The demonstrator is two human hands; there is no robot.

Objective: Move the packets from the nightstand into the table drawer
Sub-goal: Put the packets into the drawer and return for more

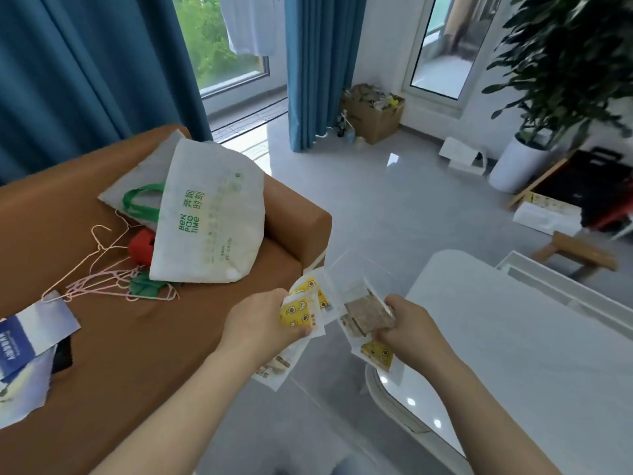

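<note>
My left hand (265, 320) grips a bunch of white and yellow snack packets (303, 311); one more hangs below the hand. My right hand (409, 329) holds other packets, a clear one with brown biscuit (368, 315) on top and a yellow one (378, 354) beneath. Both hands are held close together in mid air, above the floor between the brown sofa and the white table (520, 344). A white open drawer-like edge (561, 286) shows at the table's far right side. No nightstand is in view.
A brown sofa (120, 354) at left carries a white tote bag (209, 214), pink wire hangers (102, 272), a red object and blue-white papers. A cardboard box (373, 113), a potted plant (517, 166) and a small wooden stool (579, 255) stand on the grey floor.
</note>
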